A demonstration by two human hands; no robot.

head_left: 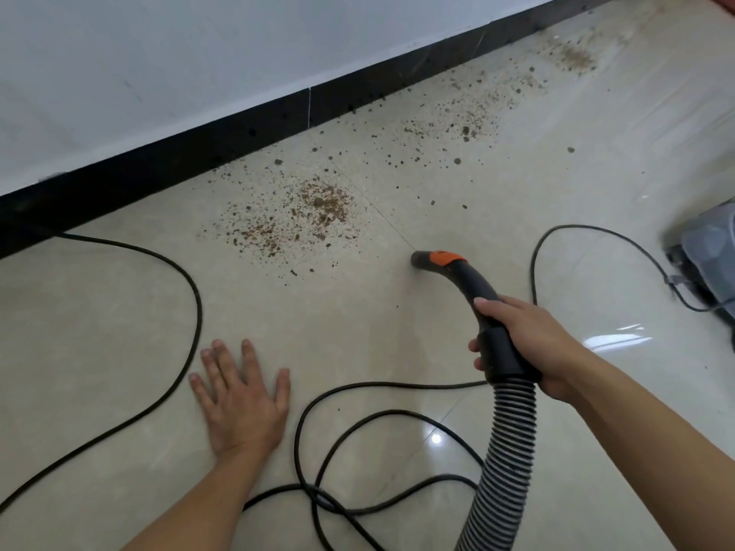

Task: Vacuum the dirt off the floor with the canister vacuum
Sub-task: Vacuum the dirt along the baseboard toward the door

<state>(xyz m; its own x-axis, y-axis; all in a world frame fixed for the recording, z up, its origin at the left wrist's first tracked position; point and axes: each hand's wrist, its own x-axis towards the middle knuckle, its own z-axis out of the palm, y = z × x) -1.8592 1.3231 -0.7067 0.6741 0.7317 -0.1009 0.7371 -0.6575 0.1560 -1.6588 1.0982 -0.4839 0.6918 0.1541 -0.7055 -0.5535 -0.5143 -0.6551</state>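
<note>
My right hand [525, 344] grips the black curved handle of the vacuum hose [501, 463]. Its open nozzle [421, 261], with an orange slider on top, points left just above the floor. Brown dirt [302, 220] lies in a patch left of and beyond the nozzle, a short way from it. More dirt [457, 121] trails along the wall toward the far right. My left hand [242, 399] rests flat on the beige tile floor with the fingers spread. The grey canister [712, 248] stands at the right edge, partly cut off.
A black power cord [191, 312] loops across the floor on the left, and more loops of it [358, 463] lie between my arms. A black baseboard [199, 153] runs under the white wall at the back.
</note>
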